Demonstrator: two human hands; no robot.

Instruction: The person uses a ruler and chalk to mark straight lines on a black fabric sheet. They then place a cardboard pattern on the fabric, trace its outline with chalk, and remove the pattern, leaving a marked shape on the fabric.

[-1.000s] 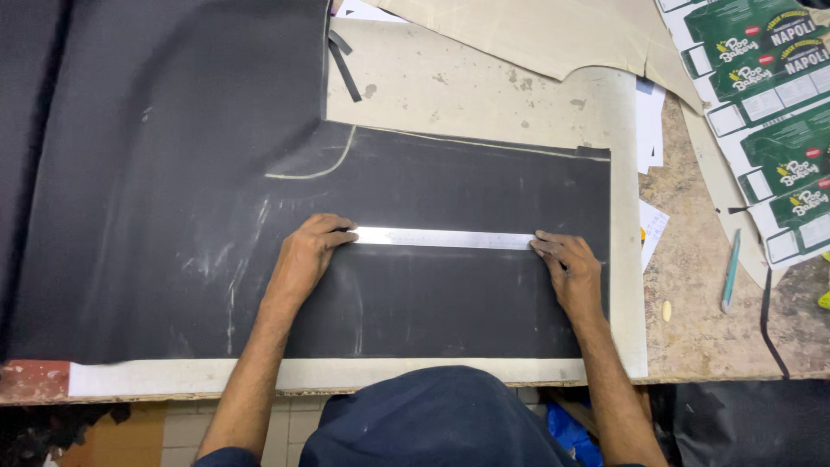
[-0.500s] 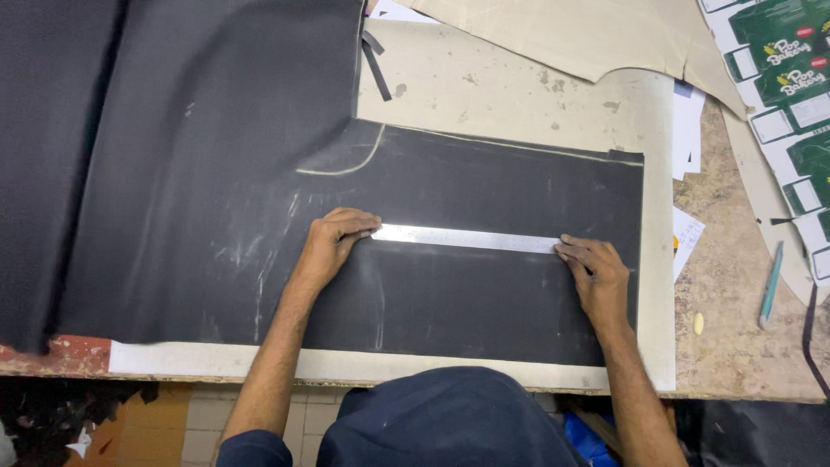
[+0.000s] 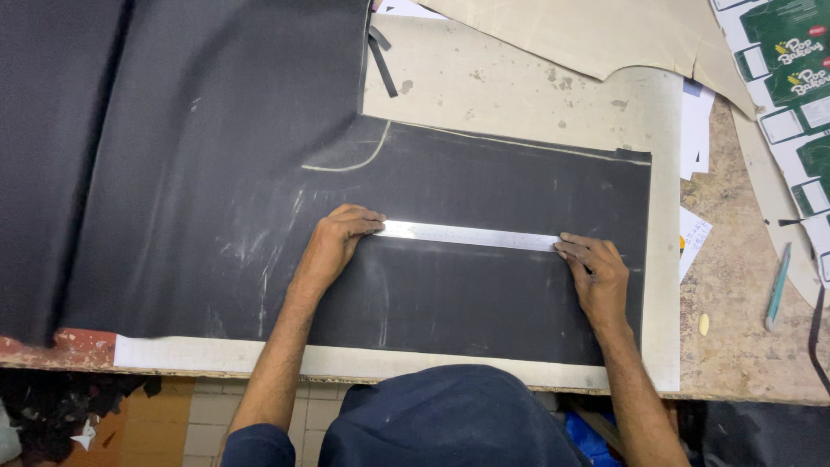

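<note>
We note black cloth [image 3: 199, 164] spread over the left and centre of the frame, chalk lines on it, lying partly on a pale board [image 3: 519, 78]. At centre, the left hand [image 3: 333, 242] presses fingertips down on the left end of a steel ruler [image 3: 471, 234], fingers bent, not clenched round it. The ruler lies flat across the cloth, nearly level. The right hand [image 3: 596, 277] pins its right end, fingers flat. At the right edge we record a blue pen [image 3: 778, 285] on the table [image 3: 743, 346], and green printed cartons [image 3: 791, 52] at upper right.
</note>
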